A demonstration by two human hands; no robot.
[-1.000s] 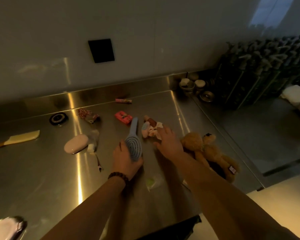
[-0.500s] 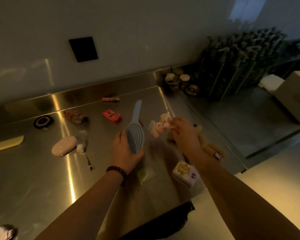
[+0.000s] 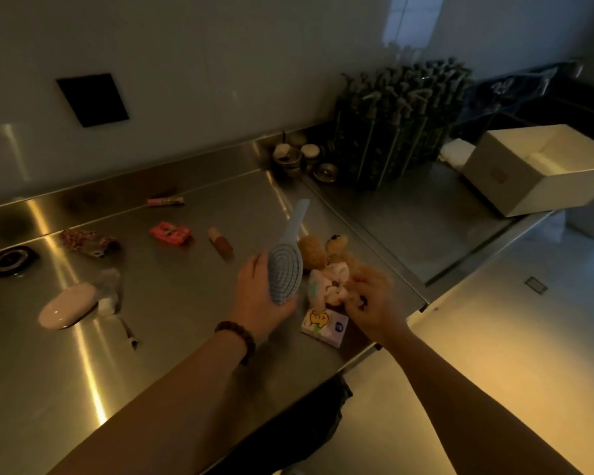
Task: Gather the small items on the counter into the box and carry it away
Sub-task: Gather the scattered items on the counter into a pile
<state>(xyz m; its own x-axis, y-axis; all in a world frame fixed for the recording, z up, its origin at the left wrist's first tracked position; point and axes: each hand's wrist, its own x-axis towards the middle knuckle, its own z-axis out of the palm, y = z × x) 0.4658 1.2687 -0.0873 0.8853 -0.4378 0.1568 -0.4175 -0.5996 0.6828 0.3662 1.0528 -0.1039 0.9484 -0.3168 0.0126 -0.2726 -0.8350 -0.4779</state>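
Steel bench across the left and centre, under a pale wall with a dark square plate; lower adjoining steel surface beyond its right edge. White open box at the far right end of that lower surface, a pale flat shape inside, otherwise unclear. Dense block of dark pump bottles at the back, small round jars in the corner beside them. Near the bench's right edge, a brown plush toy and a tissue pack close to the front. Left hand wrapped around the head of a blue hairbrush, handle pointing up and away. Right hand blurred, fingers curled round a small pale soft toy above the tissue pack. Mid-bench: pink oval case, patterned scrunchie, pink packet, small brown bottle lying down. Black round disc toward the left edge, pink tube by the back rim.
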